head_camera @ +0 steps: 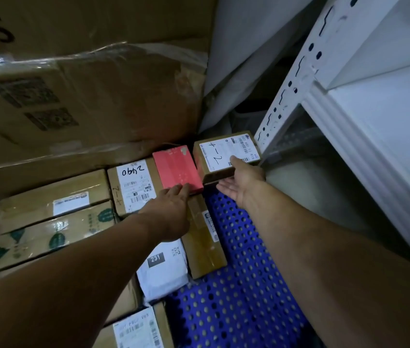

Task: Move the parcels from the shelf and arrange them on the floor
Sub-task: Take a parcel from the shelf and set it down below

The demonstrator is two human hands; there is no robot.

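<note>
As a row of parcels is squared up along the far edge of the blue perforated plastic floor mat [244, 285], the left hand [171, 204] lies with straight fingers on the near end of the flat pink rectangular parcel [176, 169]. The right hand [242, 182] meets the small brown cardboard box with a white label marked "4-2" [224, 156], thumb on the label and fingers flat and spread below its near face. Neither hand is curled round anything. The brown box sits at the mat's far right corner, just beside the foot of the white slotted metal shelf post [296, 79]. The pink parcel is just left of it, overlapping the brown box labelled "2490" [133, 187]. Whether the "4-2" box rests fully on the mat cannot be told. The step appears to be final seating: the box is best slid back and leftward until its side meets the pink parcel, with its label kept upward. Care is needed that its right corner does not catch the post. The pink parcel should be pressed lightly so that it does not ride farther onto its neighbour. Behind the row stands a large film-wrapped cardboard carton [86, 96], which may serve as a backstop.
</note>
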